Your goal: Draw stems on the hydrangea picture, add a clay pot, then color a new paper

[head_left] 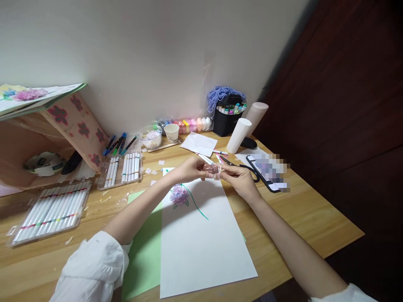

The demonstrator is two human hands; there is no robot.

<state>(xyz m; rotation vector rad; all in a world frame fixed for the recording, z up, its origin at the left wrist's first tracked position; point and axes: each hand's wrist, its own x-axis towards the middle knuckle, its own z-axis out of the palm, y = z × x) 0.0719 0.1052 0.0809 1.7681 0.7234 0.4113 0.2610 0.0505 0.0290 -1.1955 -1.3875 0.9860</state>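
Observation:
Above the far end of a white sheet (204,247), my left hand (192,170) and my right hand (237,178) meet. Both are closed on a small clear plastic packet (215,170) with a brownish-pink lump in it. My left fingers grip the lump end, while my right fingers pinch the crinkled plastic. What the lump is made of I cannot tell. Below my left hand, the sheet carries a purple-pink flower (179,196) with green leaves and a curved green line (197,208). A green sheet (143,251) lies partly under the white one.
Marker cases (52,212) and a decorated box (75,126) stand left. Behind are a bowl (151,138), a paper cup (171,133), colourful packets (189,125) and a black marker bag (228,115). Scissors (227,161), a phone (267,174) and a white cylinder (239,135) are right.

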